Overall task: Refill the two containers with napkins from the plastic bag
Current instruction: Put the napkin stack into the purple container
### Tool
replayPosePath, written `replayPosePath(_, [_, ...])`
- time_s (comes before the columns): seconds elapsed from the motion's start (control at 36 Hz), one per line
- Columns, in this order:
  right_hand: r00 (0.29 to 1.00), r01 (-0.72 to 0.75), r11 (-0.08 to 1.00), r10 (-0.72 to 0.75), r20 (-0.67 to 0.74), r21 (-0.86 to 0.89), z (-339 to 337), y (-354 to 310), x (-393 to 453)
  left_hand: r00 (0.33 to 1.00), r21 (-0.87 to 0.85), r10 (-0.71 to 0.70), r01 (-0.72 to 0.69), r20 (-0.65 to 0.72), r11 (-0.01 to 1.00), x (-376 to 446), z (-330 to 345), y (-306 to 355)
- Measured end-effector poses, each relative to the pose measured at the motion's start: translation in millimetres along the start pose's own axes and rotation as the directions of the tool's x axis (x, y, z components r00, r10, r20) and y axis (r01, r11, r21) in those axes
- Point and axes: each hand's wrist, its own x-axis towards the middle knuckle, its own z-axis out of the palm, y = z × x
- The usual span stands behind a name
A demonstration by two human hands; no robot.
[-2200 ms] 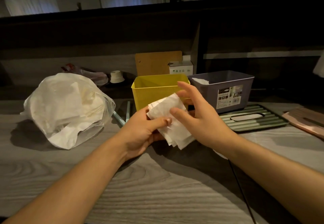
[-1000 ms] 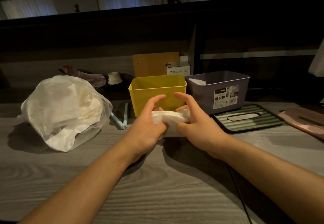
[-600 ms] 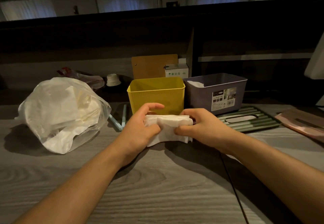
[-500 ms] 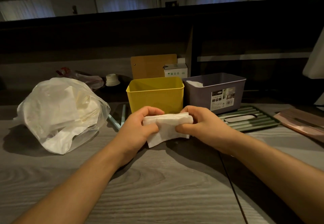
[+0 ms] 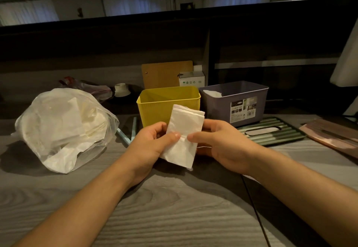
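I see my left hand [image 5: 153,144] and right hand [image 5: 222,146] bare, no gloves, rings or watch; behind each hand the forearm runs sleeveless.

Near table [image 5: 174,217]: bare wood grain in front of both forearms, open passage. Left: bulging plastic bag [image 5: 64,128] occupies the surface. Far centre: yellow container [image 5: 155,109] and grey container [image 5: 242,101] side by side, tops open, reachable from above. Right: ribbed green lid [image 5: 275,132] and pinkish lid [image 5: 333,136] lie flat. Behind: dark partition [image 5: 174,39] closes the far side.
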Motion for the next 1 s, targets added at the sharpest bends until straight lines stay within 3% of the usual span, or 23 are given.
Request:
replayPosePath(0.08, [0.995,0.101,0.968,-0.099,0.019,-0.232,2.5,1.6,-2.2,0.999,-0.039,0.052,-0.052,0.005,0.998,1.0,0.9,0.5])
replayPosePath(0.17, [0.969,0.217,0.802,-0.246,0.024,-0.556,4.8,-0.5,-3.0,0.992,-0.063,0.120,-0.121,-0.025,0.991,1.4,1.5,1.2])
replayPosePath(0.25, [0.927,0.295,0.674,-0.373,0.033,-0.677,5.7,-3.4,-4.4,0.985,-0.045,0.159,-0.162,-0.073,0.986,2.4,-0.2,1.5])
replayPosePath(0.36, [0.923,0.287,0.658,-0.385,0.016,-0.696,-1.3,-6.6,-6.1,0.988,-0.084,0.131,-0.138,-0.077,0.987,5.9,-5.5,-0.5])
replayPosePath(0.47, [0.983,0.163,0.691,-0.175,0.055,-0.704,-6.9,-1.1,-7.3,0.997,-0.017,0.078,-0.078,-0.019,0.997,6.5,-13.1,-6.0])
replayPosePath(0.56, [0.973,0.188,0.641,-0.225,0.052,-0.744,-5.8,0.0,-9.3,0.996,0.091,0.091,-0.089,-0.018,0.992,6.7,-16.0,-7.2])
replayPosePath(0.64, [0.966,0.190,0.720,-0.258,-0.004,-0.667,-5.7,-1.1,-8.8,0.993,0.160,0.117,-0.111,-0.026,0.981,5.6,-13.9,-6.3])
replayPosePath(0.75, [0.972,0.187,0.736,-0.233,0.016,-0.650,-0.1,4.0,-11.8,0.990,0.198,0.141,-0.133,-0.028,0.971,4.0,-9.8,-6.7])
replayPosePath(0.86, [0.972,0.168,0.857,-0.226,-0.064,-0.487,5.0,8.3,-8.5,0.981,0.269,0.191,-0.184,-0.003,0.945,2.6,-4.4,-6.5])
replayPosePath(1.0, [0.979,0.147,0.875,-0.195,-0.059,-0.462,6.6,7.8,-8.6,0.986,0.273,0.162,-0.168,0.045,0.947,1.5,0.1,-6.6])
